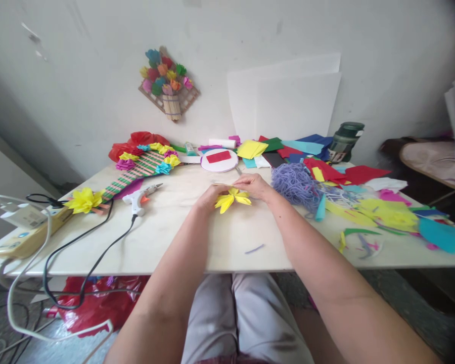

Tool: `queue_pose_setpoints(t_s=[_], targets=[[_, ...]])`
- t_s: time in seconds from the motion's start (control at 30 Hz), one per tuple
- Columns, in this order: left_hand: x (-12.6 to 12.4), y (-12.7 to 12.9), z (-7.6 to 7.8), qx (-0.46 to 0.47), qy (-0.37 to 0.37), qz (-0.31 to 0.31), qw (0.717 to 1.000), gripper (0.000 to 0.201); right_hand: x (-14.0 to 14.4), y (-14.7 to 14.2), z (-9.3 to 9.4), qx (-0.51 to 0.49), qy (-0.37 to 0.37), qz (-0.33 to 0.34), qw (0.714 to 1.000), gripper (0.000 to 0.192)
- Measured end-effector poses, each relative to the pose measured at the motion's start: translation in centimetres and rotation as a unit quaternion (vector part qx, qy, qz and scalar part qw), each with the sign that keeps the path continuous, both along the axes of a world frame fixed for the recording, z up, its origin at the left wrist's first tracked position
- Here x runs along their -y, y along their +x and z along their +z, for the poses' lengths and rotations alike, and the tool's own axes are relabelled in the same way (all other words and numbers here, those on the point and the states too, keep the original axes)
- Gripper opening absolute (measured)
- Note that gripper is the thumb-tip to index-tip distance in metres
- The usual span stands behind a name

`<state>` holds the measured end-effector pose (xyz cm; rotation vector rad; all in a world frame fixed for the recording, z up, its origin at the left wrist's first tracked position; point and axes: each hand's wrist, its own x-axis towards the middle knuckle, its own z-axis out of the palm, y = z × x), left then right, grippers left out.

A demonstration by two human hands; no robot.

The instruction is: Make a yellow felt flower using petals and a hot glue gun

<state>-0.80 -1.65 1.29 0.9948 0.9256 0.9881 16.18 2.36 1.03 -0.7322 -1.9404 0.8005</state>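
A yellow paper flower (233, 198) with spread petals is between my two hands, just above the middle of the table. My left hand (211, 196) is closed on its left side, the fingertips partly hidden behind the petals. From the right, my right hand (255, 186) has its fingers pinched at the flower's upper edge. Beyond the hands lies a white round fan shape (219, 166) with a red paper piece (219, 157) on it. Right of my right hand is a heap of purple yarn (294, 183); a short purple yarn scrap (255, 249) lies nearer me.
A white glue gun (135, 202) rests on the left, its black cord running over the table edge. Behind it lies a woven piece (136, 172) with paper flowers. A power strip (34, 235) is far left. Coloured paper (387, 212) and a dark jar (346, 142) are right.
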Motion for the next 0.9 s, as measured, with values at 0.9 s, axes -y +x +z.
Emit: queue_pose_setpoints(t_s=[0.9], targets=[[-0.5,0.1,-0.8,0.037,0.017,0.025,0.999,0.021,-0.3,-0.3,-0.1,0.107,0.162,-0.062,0.979,0.013]])
